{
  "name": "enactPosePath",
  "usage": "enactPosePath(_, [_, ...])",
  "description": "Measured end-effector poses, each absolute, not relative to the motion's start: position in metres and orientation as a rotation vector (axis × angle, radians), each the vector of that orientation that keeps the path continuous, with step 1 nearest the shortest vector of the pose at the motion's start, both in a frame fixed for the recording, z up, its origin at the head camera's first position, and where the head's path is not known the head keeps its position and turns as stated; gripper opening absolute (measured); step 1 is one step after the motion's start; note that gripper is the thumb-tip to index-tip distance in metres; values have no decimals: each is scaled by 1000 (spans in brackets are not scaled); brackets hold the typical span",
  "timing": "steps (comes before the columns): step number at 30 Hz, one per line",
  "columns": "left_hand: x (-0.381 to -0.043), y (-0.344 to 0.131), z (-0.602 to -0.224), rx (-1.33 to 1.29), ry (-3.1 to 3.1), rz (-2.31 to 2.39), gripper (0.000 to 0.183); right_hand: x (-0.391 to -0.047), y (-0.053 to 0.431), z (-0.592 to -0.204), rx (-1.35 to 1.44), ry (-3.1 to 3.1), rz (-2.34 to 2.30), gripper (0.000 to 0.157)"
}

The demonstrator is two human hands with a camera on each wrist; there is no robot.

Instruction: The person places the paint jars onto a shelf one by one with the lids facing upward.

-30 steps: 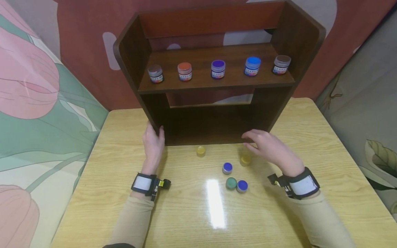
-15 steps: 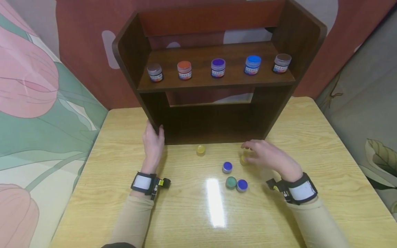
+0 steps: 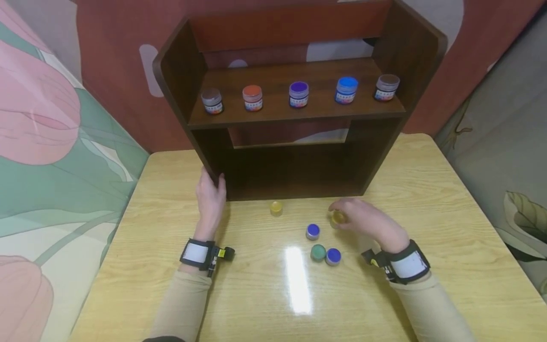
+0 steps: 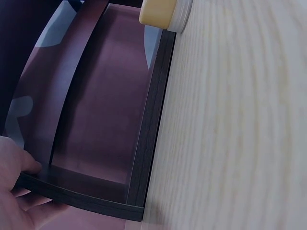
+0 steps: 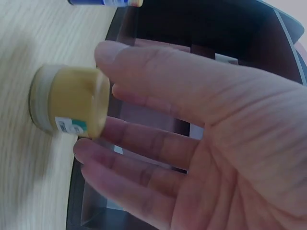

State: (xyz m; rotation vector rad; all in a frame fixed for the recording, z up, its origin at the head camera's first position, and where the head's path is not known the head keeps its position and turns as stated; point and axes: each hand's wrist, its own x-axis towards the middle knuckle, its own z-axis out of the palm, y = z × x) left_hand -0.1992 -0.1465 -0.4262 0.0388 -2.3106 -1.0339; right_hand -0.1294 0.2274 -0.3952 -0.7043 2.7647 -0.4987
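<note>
Yellow paint jar [image 5: 76, 103], nearer the tabletop [image 3: 427, 237]'s right edge, looks light and rigid, best pinched round its sides; right hand [image 3: 371, 222] has fingers apart, left hand [image 3: 211, 198] clamps the shelf [image 3: 282, 168].

Your pale wooden table [image 3: 248, 294] bears the dark shelf [image 3: 295, 120], two yellow jars [image 3: 276, 208] [image 3: 338, 218], two blue jars [image 3: 313, 231] [image 3: 333, 256] and one green jar [image 3: 318, 252]; five labelled jars [image 3: 212, 101] [image 3: 252, 98] [image 3: 298, 94] [image 3: 346, 90] [image 3: 386, 88] line its upper board [image 3: 275, 97].

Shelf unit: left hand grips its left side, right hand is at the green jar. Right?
Wrong jar: the right hand is at a yellow jar, as the right wrist view shows. The rest stands: the left hand grips the left side of the shelf unit.
</note>
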Motion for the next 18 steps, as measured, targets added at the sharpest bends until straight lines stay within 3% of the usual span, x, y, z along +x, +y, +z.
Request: enactPosePath(18, [-199,-146,-426,58,-2322,-1026,34,-128,219,-402,-768,2780,-390,29])
